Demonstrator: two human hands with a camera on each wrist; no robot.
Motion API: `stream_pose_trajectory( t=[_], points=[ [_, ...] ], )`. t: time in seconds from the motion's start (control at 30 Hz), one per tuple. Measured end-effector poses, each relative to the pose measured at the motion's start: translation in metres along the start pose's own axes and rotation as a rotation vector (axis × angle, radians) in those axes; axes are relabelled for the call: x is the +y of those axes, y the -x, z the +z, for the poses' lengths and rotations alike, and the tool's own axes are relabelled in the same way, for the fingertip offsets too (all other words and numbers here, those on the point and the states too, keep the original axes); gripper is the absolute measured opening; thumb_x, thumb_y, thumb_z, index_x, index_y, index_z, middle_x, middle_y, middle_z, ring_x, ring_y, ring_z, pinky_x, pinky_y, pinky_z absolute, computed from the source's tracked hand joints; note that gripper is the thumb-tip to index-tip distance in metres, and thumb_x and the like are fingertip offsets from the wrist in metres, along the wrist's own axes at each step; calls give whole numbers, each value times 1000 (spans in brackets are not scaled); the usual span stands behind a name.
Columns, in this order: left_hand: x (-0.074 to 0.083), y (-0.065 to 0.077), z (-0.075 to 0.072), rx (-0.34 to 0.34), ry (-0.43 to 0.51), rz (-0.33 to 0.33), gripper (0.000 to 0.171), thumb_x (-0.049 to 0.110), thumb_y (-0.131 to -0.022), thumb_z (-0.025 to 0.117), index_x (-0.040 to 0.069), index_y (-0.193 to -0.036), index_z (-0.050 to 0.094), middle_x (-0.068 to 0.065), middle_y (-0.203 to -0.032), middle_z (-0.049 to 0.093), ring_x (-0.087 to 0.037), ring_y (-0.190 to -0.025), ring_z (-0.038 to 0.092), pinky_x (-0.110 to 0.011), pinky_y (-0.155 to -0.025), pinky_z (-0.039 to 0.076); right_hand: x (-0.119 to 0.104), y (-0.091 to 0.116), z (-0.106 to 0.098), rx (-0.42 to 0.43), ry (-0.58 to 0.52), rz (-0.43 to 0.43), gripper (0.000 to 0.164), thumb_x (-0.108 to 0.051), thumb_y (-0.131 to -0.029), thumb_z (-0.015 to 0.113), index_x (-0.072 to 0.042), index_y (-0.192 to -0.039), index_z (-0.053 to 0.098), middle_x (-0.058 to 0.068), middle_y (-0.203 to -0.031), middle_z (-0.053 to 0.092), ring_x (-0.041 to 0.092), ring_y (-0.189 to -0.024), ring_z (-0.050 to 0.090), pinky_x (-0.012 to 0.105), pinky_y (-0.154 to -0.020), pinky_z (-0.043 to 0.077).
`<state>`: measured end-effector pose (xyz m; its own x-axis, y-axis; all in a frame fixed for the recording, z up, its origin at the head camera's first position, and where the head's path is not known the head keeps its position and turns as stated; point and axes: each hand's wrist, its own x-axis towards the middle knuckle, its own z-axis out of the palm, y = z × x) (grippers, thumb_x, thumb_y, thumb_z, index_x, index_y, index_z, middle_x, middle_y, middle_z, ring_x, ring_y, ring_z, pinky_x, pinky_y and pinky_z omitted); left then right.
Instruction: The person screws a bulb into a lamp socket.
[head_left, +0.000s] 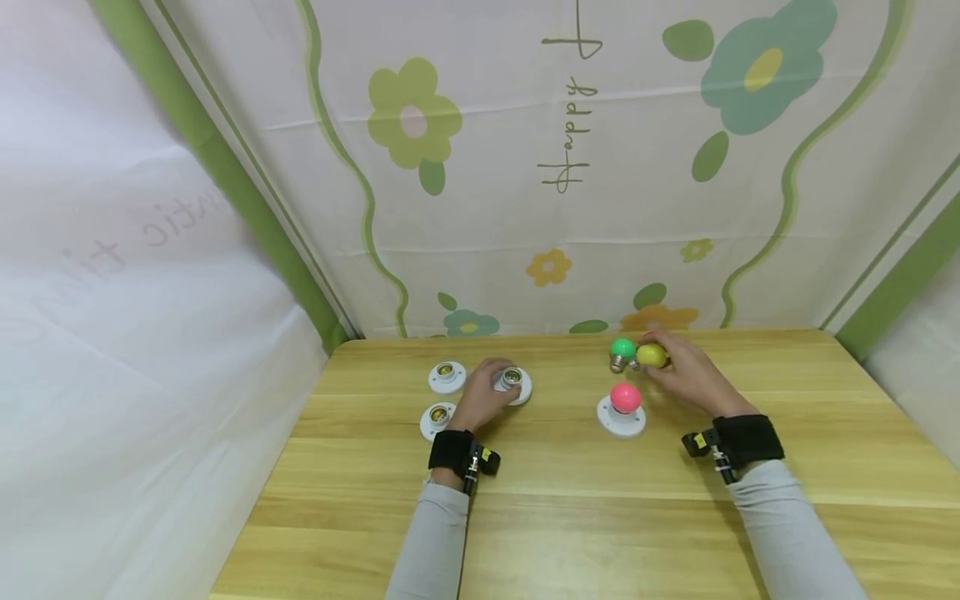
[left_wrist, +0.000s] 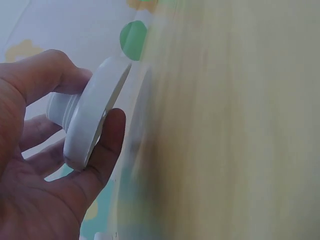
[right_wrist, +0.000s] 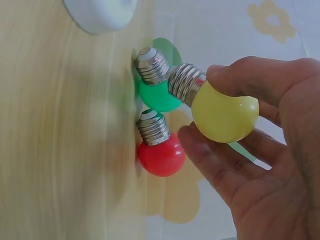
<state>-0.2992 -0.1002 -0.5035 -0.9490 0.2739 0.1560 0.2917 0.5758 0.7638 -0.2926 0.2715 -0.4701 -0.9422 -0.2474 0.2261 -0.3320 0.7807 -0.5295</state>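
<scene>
My left hand (head_left: pixel 480 398) grips a white round lamp holder (left_wrist: pixel 90 115) by its edge. In the left wrist view the holder is tilted, its flat underside facing the wooden table. My right hand (head_left: pixel 693 379) pinches a yellow light bulb (right_wrist: pixel 225 112) between thumb and fingers, metal screw end pointing away from the palm. Past it, a green bulb (right_wrist: pixel 160 95) and a red bulb (right_wrist: pixel 161 157) lie on the table. In the head view the red one is almost hidden behind my right hand. A pink bulb (head_left: pixel 625 397) stands upright in another white holder (head_left: pixel 621 427) nearby.
Two more white lamp holders, a far one (head_left: pixel 456 385) and a nearer one (head_left: pixel 427 425), sit with bare sockets left of my left hand. The wooden table (head_left: pixel 570 517) ends at the back against a flower-printed curtain (head_left: pixel 487 208). A pale curtain (head_left: pixel 150 375) hangs at the left.
</scene>
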Motion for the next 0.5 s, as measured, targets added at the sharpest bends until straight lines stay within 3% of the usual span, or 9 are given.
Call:
stream_pose_trajectory(
  t=[0.2, 0.5],
  points=[
    [4, 1, 5, -17, 21, 27, 42, 29, -87, 71, 16, -126, 62, -4, -134, 55, -26, -126, 52, -43, -104, 45, -6, 1, -1, 27, 10, -38, 49, -17, -87, 71, -14, -133, 55, 20, -150, 40, 44, -138, 35, 64, -107, 34],
    [16, 3, 8, -38, 16, 94, 37, 29, -86, 72, 20, -121, 65, -3, -126, 58, -20, -110, 58, -33, -91, 50, -24, 2, -5, 78, 25, -139, 50, -15, -86, 73, -15, -133, 56, 7, -129, 56, 30, -116, 55, 55, -95, 49]
  ],
)
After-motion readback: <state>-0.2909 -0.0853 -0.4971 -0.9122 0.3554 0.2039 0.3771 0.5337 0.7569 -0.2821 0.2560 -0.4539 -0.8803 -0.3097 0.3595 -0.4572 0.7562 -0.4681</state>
